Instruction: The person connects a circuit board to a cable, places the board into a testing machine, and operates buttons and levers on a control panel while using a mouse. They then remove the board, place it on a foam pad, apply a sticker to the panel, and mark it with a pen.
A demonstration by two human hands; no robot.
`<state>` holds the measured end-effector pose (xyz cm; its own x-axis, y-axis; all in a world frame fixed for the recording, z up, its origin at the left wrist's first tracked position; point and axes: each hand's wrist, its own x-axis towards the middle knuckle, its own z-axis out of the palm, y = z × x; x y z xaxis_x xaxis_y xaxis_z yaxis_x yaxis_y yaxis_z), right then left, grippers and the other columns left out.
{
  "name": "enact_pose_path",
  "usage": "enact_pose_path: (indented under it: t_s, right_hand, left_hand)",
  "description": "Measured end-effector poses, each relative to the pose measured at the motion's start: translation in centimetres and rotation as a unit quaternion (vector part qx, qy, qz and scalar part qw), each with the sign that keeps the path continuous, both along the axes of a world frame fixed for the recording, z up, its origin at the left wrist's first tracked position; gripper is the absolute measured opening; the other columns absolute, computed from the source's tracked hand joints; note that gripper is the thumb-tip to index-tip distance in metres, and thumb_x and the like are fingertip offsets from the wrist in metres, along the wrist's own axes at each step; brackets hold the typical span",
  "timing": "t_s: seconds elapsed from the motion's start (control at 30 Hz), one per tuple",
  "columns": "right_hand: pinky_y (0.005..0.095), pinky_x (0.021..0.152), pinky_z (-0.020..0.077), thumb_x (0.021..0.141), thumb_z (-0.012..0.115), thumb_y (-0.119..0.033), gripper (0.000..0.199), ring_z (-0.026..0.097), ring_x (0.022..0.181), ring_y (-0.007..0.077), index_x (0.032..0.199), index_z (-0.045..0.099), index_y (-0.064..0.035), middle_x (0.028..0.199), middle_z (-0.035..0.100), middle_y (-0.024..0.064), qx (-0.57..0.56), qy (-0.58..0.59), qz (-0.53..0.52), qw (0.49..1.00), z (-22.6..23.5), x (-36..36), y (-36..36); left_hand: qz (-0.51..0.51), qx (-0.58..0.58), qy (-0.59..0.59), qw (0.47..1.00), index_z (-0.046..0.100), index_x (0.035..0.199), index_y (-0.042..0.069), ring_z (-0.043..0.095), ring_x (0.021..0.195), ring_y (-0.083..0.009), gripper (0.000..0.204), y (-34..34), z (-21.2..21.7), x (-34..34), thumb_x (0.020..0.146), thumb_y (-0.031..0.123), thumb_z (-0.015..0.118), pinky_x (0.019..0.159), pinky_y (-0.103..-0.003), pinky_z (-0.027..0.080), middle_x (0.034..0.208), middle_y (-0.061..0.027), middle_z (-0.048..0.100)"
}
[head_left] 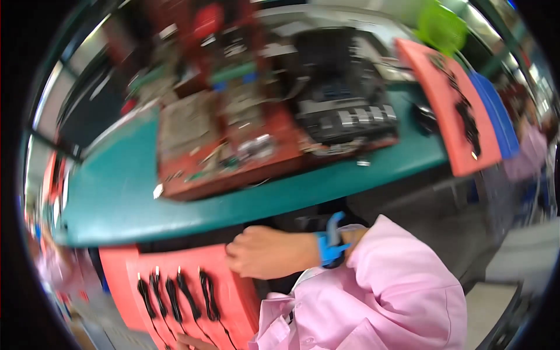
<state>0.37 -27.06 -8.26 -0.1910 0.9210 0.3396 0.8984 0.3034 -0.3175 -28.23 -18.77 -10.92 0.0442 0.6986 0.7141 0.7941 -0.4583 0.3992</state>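
Note:
The picture is motion-blurred. My right hand (262, 254) reaches left from a pink sleeve with a blue wrist strap (329, 245). Its fingers are curled at the upper right edge of a red tray (122, 274) below the bench. Several black coiled cables (175, 291) lie in a row on that tray. Whether the hand grips anything cannot be told. A sliver of my left hand (189, 343) shows at the bottom edge by the cable ends.
A green bench (111, 198) carries a red fixture board (233, 169) with electronics and a black machine (338, 93). At right, a red tray (449, 111) with black cables leans over a blue tray (496, 111). A green basket (440, 26) and another person (528, 151) are behind.

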Motion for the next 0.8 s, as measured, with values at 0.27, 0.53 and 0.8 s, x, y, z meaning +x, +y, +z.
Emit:
enact_pose_path:
  t_s: [0.27, 0.53, 0.8]
  right_hand:
    - [0.036, 0.073, 0.046, 0.076, 0.058, -0.021, 0.03, 0.058, 0.081, 0.0307, 0.099, 0.057, -0.0016, 0.088, 0.06, 0.0159, -0.072, -0.081, -0.641, 0.76, 5.6, 21.0, -32.0]
    - [0.0407, 0.076, 0.0455, 0.073, 0.054, -0.025, 0.03, 0.058, 0.088, 0.0314, 0.094, 0.06, -0.0045, 0.093, 0.061, 0.0165, -0.012, -0.12, -0.81, 0.574, -0.2, 40.4, -49.2]
    - [0.0395, 0.069, 0.0451, 0.075, 0.055, -0.023, 0.021, 0.058, 0.082, 0.0321, 0.086, 0.061, -0.0061, 0.085, 0.061, 0.0159, -0.061, -0.098, -0.813, 0.57, 1.9, 43.3, -44.6]
  left_hand:
    - [-0.244, 0.05, 0.045, 0.967, 0.034, 0.058, -0.001, 0.026, 0.044, -0.0133, 0.034, -2.4, 2.1, 16.8, 0.086, 0.008, 0.05, 0.041, -0.029, 0.023, 0.048, -0.0079, 0.029]
    - [-0.47, -0.008, 0.074, 0.88, 0.028, 0.057, 0.0, 0.018, 0.045, -0.0149, 0.035, -5.9, 2.4, 26.5, 0.081, 0.002, 0.054, 0.04, -0.029, 0.018, 0.05, -0.0082, 0.022]
    - [-0.437, -0.033, 0.085, 0.895, 0.027, 0.057, 0.0, 0.017, 0.046, -0.015, 0.036, -6.7, 3.6, 26.0, 0.08, 0.002, 0.055, 0.041, -0.03, 0.017, 0.05, -0.0085, 0.021]
